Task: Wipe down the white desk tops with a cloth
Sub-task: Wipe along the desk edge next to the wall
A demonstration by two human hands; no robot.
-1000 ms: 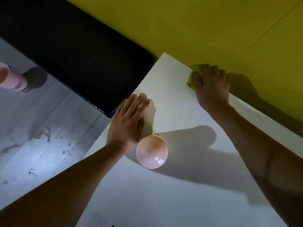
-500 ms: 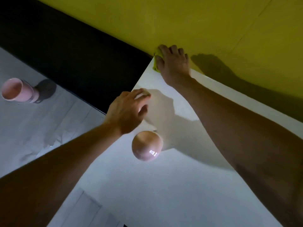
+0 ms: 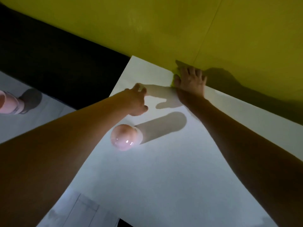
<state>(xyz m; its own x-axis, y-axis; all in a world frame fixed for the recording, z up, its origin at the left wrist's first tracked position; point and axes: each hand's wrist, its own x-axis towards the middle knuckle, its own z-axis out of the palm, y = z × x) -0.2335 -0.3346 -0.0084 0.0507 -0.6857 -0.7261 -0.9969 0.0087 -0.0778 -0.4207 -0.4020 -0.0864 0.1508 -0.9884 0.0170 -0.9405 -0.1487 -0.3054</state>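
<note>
A white bench (image 3: 164,169) runs diagonally up to a yellow wall (image 3: 164,27), with a dark panel (image 3: 57,63) to its left and a grey floor (image 3: 49,115) below that. A pink cup (image 3: 8,104) stands on the floor, and a pink domed object (image 3: 125,136) sits on the bench near its left edge. The left hand (image 3: 137,101) hovers over the bench with fingers loosely curled, holding nothing. The right hand (image 3: 191,81) presses flat, fingers spread, on a yellow-green cloth (image 3: 174,79) at the bench's far edge, against the wall. The cloth is mostly hidden; its long axis cannot be told.
</note>
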